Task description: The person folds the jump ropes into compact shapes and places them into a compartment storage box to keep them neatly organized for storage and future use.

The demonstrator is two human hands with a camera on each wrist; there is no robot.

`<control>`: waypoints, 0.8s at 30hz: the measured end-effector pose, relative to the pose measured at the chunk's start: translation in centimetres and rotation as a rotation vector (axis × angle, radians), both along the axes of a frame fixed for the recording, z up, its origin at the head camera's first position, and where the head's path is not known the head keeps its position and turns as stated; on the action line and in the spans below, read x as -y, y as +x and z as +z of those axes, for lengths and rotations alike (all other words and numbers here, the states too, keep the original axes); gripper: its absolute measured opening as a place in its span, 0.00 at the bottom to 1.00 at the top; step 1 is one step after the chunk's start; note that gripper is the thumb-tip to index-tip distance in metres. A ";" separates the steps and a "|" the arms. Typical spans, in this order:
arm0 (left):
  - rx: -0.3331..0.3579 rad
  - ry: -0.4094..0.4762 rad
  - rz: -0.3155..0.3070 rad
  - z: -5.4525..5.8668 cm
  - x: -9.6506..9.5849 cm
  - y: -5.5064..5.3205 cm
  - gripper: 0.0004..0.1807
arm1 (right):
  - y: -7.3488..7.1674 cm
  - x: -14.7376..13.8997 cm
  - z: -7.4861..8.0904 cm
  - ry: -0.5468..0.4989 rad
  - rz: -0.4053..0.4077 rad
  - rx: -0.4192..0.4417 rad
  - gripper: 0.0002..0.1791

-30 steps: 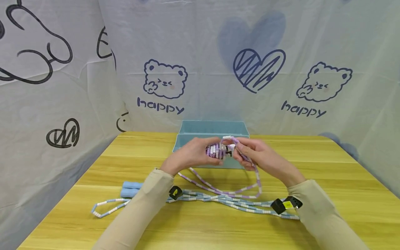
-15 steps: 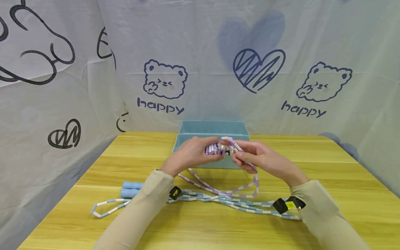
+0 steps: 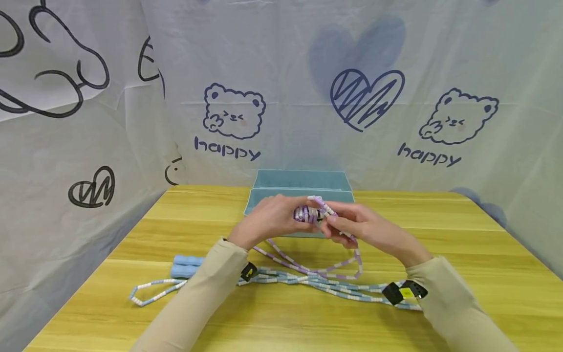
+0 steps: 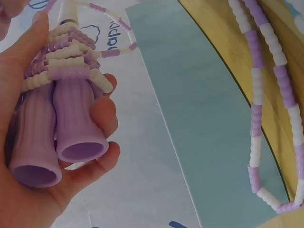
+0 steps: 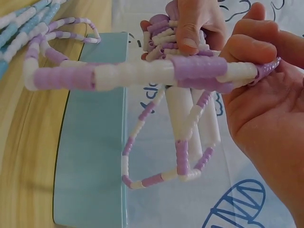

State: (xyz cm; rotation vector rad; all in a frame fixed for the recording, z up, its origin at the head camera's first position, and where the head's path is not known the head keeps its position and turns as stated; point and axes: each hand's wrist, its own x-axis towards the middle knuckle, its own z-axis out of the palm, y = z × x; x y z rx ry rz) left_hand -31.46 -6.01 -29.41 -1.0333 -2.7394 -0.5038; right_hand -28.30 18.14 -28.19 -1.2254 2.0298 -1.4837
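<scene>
My left hand (image 3: 272,220) grips both purple handles (image 4: 80,121) of a purple-and-white beaded jump rope side by side, above the table. Several turns of the beaded rope (image 4: 71,54) are wound around the handles. White handle shafts (image 5: 183,123) stick out beyond the windings in the right wrist view. Close beside it, my right hand (image 3: 374,232) pinches a doubled stretch of the rope (image 5: 199,71) between thumb and fingers. A loose loop of it (image 3: 325,270) hangs below the hands, over a blue-and-white jump rope (image 3: 338,288).
The blue jump rope lies stretched across the wooden table (image 3: 281,322), its two blue handles (image 3: 184,266) at the left, partly behind the left sleeve. An open teal box (image 3: 303,181) stands behind the hands, before a printed cloth (image 3: 299,122).
My right hand has shifted slightly left, closer to the left hand, bringing the pinched rope with it. The hanging loop has drawn a little left. My left hand keeps its grip.
</scene>
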 end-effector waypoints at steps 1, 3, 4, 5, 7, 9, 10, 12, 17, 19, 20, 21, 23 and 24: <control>-0.004 -0.001 0.001 0.0 0.0 0.0 0.28 | 0.0 0.0 0.0 0.003 -0.003 -0.005 0.15; -0.014 -0.008 0.004 -0.1 0.1 -0.1 0.29 | 0.0 -0.2 0.0 0.006 -0.014 -0.012 0.14; -0.019 -0.009 0.005 -0.1 0.1 -0.1 0.27 | 0.0 -0.3 0.1 0.006 -0.022 -0.015 0.15; -0.026 -0.012 0.008 -0.2 0.1 -0.2 0.25 | 0.0 -0.5 0.1 0.009 -0.030 -0.015 0.15; -0.047 -0.020 0.013 -0.3 0.2 -0.3 0.19 | 0.0 -0.8 0.2 0.021 -0.046 -0.022 0.16; -0.079 -0.035 0.019 -0.3 0.3 -0.4 0.14 | 0.0 -1.2 0.3 0.034 -0.059 -0.023 0.19; -0.093 -0.044 0.023 -0.4 0.4 -0.5 0.12 | -0.1 -1.4 0.4 0.041 -0.063 -0.026 0.20; -0.118 -0.069 0.033 -0.4 0.5 -0.5 0.11 | -0.1 -1.9 0.6 0.050 -0.081 -0.035 0.19; -0.111 -0.098 0.031 -0.6 0.7 -0.6 0.08 | -0.2 -3.2 0.8 0.029 -0.184 -0.057 0.12; -0.100 -0.097 0.028 -0.7 0.8 -0.6 0.08 | -0.3 -3.6 1.0 0.024 -0.223 -0.065 0.11; -0.093 -0.096 0.025 -0.7 0.8 -0.6 0.08 | -0.4 -3.9 1.0 0.021 -0.240 -0.072 0.11; -0.093 -0.096 0.025 -0.7 0.9 -0.7 0.08 | -0.4 -4.1 1.1 0.019 -0.256 -0.076 0.11; -0.092 -0.095 0.023 -0.7 0.9 -0.7 0.09 | -0.4 -4.6 1.2 0.023 -0.295 -0.081 0.11; -0.093 -0.098 0.023 -0.6 0.9 -0.8 0.09 | -0.4 -4.9 1.3 0.026 -0.319 -0.084 0.11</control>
